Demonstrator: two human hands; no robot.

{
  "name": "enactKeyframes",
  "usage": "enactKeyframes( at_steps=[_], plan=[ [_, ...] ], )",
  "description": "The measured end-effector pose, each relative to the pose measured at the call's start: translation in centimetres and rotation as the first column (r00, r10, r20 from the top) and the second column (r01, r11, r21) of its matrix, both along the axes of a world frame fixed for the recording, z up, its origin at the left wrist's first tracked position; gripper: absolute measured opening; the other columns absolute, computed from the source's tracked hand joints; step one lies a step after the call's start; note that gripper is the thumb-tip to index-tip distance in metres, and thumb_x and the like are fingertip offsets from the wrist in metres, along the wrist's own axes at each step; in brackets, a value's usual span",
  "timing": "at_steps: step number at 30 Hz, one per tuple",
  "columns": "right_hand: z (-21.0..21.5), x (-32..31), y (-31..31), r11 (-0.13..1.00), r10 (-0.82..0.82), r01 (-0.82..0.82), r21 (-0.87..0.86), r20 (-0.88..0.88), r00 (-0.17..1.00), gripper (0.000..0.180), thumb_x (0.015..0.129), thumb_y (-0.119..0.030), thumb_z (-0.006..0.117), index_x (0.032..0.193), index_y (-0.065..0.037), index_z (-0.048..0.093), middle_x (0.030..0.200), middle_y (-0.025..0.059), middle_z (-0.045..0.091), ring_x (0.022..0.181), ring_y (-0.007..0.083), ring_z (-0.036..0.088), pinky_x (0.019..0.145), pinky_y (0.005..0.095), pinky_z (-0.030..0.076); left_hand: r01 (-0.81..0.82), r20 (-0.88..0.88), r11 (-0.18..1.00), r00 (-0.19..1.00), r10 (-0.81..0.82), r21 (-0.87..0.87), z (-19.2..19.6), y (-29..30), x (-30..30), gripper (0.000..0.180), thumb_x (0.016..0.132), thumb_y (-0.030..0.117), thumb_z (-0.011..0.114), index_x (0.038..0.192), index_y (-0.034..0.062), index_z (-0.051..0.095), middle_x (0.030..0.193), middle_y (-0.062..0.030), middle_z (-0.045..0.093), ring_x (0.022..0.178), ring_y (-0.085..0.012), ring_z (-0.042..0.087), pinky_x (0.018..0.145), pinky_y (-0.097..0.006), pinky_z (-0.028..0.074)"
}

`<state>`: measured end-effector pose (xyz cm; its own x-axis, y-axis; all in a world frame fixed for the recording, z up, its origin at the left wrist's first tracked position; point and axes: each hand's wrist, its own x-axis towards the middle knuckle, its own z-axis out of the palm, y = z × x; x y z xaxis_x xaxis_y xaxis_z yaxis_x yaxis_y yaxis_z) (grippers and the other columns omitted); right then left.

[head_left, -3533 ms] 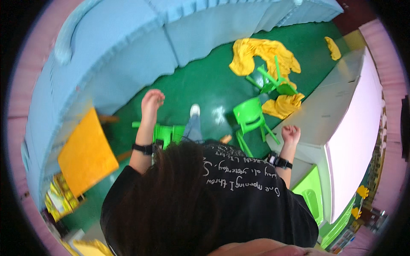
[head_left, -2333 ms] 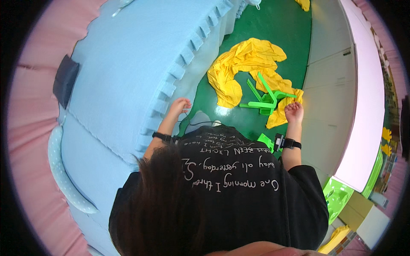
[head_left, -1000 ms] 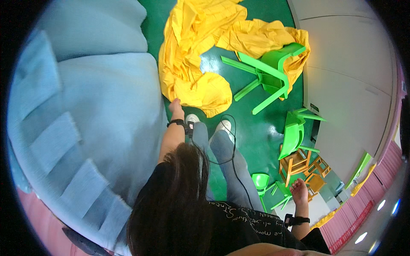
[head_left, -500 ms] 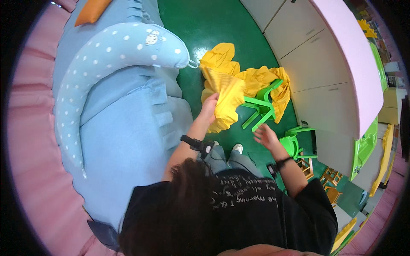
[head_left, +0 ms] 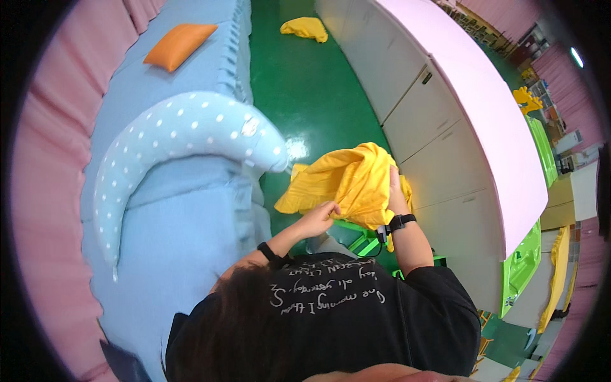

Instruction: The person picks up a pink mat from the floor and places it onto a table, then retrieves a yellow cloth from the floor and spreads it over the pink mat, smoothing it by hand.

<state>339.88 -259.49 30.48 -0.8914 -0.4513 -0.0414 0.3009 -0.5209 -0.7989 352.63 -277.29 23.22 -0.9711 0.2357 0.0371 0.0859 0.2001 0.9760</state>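
A large yellow cloth (head_left: 347, 184) is bunched up in front of my chest, lifted off the green floor (head_left: 299, 89). My left hand (head_left: 318, 218) grips its lower edge. My right hand (head_left: 393, 191) holds its right side, partly hidden by the folds. Both wrists wear black bands. Below the cloth, parts of a small green plastic chair (head_left: 359, 235) show between my arms.
A light blue sofa (head_left: 172, 210) with a dotted blue crescent cushion (head_left: 184, 134) and an orange pillow (head_left: 178, 43) runs along my left. White cabinets with a pink top (head_left: 458, 121) stand on my right. Another yellow cloth (head_left: 305, 27) lies far ahead on the floor.
I have stood up and lifted the yellow cloth off the green chairs. Both hands have closed on it and raised it before my chest.
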Motion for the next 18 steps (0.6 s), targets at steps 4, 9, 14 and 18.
enactKeyframes(
  at_steps=[4, 9, 14, 18],
  plan=[
    [1.7, -7.0, 2.9, 0.919, -0.176, 0.278, 0.281, -0.339, 0.924, 0.026, 0.089, -0.014, 0.045, 0.113, -0.002, 0.047, 0.112, 0.0068, 0.053, 0.098, 0.0185, 0.053, 0.085, 0.0343, 0.046, 0.022, 0.011, 0.957, 1.0, -0.019, -0.29, 2.7, -3.0, -7.7, 0.02, 0.073, 0.003, 0.046, 0.092, 0.0024, 0.052, 0.093, -0.012, 0.051, 0.093, -0.025, 0.05, 0.08, -0.033, 0.041],
    [7.5, -15.6, 3.4, 0.967, -0.24, 0.248, 0.066, -0.103, 0.965, 0.032, 0.091, -0.026, 0.043, 0.114, -0.004, 0.047, 0.111, 0.0087, 0.053, 0.099, 0.0193, 0.053, 0.084, 0.032, 0.046, 0.036, -0.096, 0.952, 0.993, -0.068, -0.304, 4.3, -5.2, -19.0, 0.017, 0.075, 0.005, 0.045, 0.091, 0.0028, 0.053, 0.093, -0.0113, 0.052, 0.093, -0.0253, 0.05, 0.079, -0.033, 0.041],
    [14.6, -22.0, 4.2, 0.945, -0.325, 0.324, 0.036, 0.017, 0.946, 0.051, 0.09, -0.046, 0.035, 0.123, -0.009, 0.043, 0.122, 0.0112, 0.047, 0.107, 0.0254, 0.048, 0.09, 0.0375, 0.041, 0.173, 0.061, 0.98, 0.984, -0.168, -0.099, 2.2, -8.2, -29.3, 0.02, 0.077, 0.008, 0.046, 0.094, 0.0028, 0.055, 0.09, -0.0096, 0.058, 0.083, -0.0204, 0.056, 0.071, -0.032, 0.046],
    [16.8, -29.5, 8.4, 0.947, -0.321, 0.321, -0.012, -0.069, 0.945, 0.052, 0.087, -0.043, 0.036, 0.126, -0.008, 0.04, 0.122, 0.0141, 0.047, 0.105, 0.0306, 0.048, 0.087, 0.0452, 0.043, 0.137, 0.361, 0.989, 0.926, -0.109, -0.053, -2.8, -12.5, -35.0, 0.017, 0.079, 0.014, 0.048, 0.089, 0.0043, 0.056, 0.079, -0.0047, 0.058, 0.074, -0.0153, 0.057, 0.06, -0.029, 0.046]
  ],
)
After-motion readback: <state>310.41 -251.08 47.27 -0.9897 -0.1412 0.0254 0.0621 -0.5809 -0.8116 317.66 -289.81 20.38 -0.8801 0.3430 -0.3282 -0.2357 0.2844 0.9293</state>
